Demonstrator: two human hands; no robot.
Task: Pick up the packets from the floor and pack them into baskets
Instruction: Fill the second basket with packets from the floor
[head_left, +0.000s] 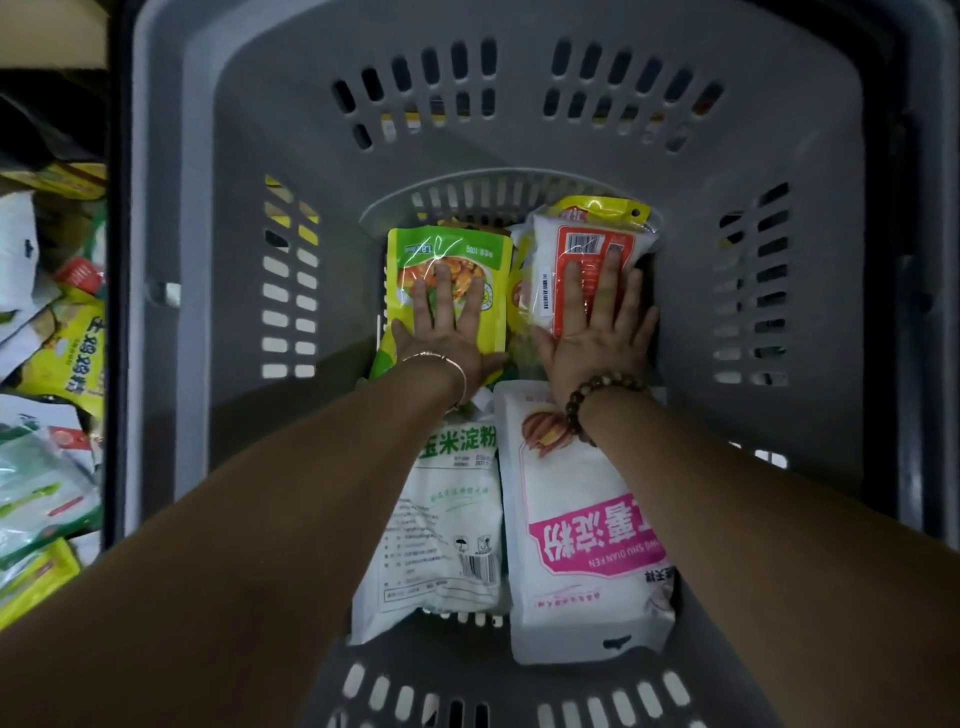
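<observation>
I look straight down into a deep grey basket (249, 156) with slotted walls. My left hand (447, 332) lies flat with straight fingers on a yellow-green packet (410, 260) at the far left of the basket floor. My right hand (597, 322) presses flat on a white packet with a red label (576, 239) at the far right. Nearer to me lie a white packet with green print (447, 519) and a white packet with a pink band (587, 530), side by side under my forearms.
Outside the basket's left wall, several loose packets (57, 353) in yellow, green and white lie heaped on the floor. The basket's dark rim (914, 312) runs down the right side. A brown surface (47, 31) shows at the top left.
</observation>
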